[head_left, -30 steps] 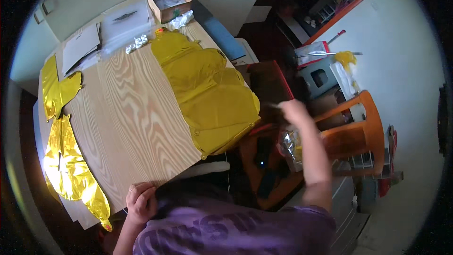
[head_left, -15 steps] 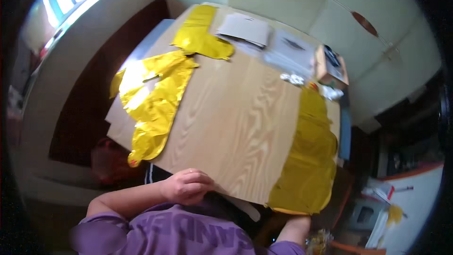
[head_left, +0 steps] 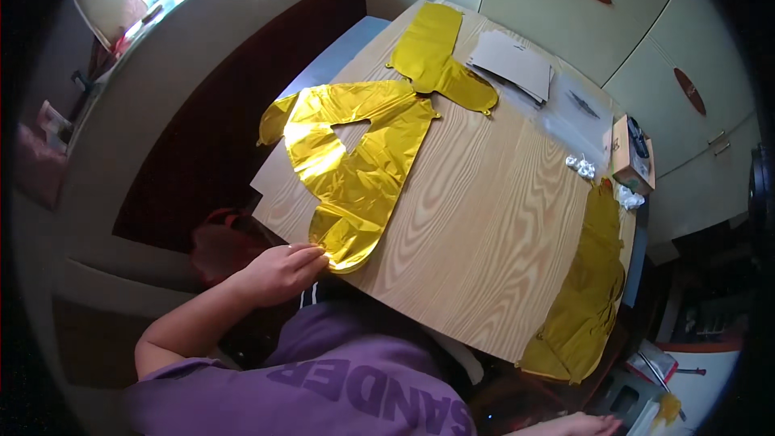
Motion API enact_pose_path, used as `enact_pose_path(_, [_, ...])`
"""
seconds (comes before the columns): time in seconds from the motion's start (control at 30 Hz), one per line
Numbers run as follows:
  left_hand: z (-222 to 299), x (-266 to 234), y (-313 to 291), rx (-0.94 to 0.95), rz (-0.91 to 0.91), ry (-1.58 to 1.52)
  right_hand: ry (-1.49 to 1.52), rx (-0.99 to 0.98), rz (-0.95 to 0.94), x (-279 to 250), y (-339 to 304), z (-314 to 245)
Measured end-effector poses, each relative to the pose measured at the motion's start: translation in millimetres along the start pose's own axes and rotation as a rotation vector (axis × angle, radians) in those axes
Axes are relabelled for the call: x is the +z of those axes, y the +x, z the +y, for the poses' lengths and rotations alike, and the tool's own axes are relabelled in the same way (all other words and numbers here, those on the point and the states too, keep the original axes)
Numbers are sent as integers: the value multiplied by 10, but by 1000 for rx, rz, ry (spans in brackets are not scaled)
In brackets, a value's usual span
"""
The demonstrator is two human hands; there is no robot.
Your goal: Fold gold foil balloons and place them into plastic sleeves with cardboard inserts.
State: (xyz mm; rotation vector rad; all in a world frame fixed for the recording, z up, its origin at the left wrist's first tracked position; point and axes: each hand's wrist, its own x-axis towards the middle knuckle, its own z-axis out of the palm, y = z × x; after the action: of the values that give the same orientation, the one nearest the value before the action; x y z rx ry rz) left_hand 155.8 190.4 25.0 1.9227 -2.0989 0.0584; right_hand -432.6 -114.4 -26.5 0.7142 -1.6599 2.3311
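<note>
My left hand is at the near left table corner, fingertips pinched on the tip of a flat, shiny gold foil balloon. This balloon is curved, with a gap in its middle, and its far end touches or nearly touches a second gold foil balloon. A third gold foil balloon lies along the right side, its lower end at the near edge. My right hand is low at the bottom right, off the table, with its fingers stretched out and nothing seen in them.
Across the back of the wooden table lie a stack of white sheets and clear plastic sheets. A small open box with dark things stands at the far right, beside crumpled silvery pieces. Cabinets rise behind.
My left hand has moved from my chest out to the left balloon's tip and taken hold of it. My right hand has come away from under the right balloon. The view has turned left.
</note>
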Motion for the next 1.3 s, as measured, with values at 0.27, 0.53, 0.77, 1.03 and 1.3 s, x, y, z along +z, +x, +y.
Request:
enact_pose_path(0.27, [-244, -42, 182, -98, -390, -167, 484, -207, -1720, 157, -2303, -1976])
enact_pose_path(0.53, [-495, -340, 582, -605, -485, -714, 809, -746, -2062, 97, -3705, -2555])
enact_pose_path(0.77, [-832, -216, 575, -597, -374, -866, 635, -919, -2049, 87, -3969, -2524])
enact_pose_path(1.03, [-487, -159, 608, -136, -504, -214, 582, -638, -2140, 274, -4036, -2589])
enact_pose_path(1.3, [-799, -262, 730, -580, -175, -593, 502, -604, -2205, 299, -4137, -2529])
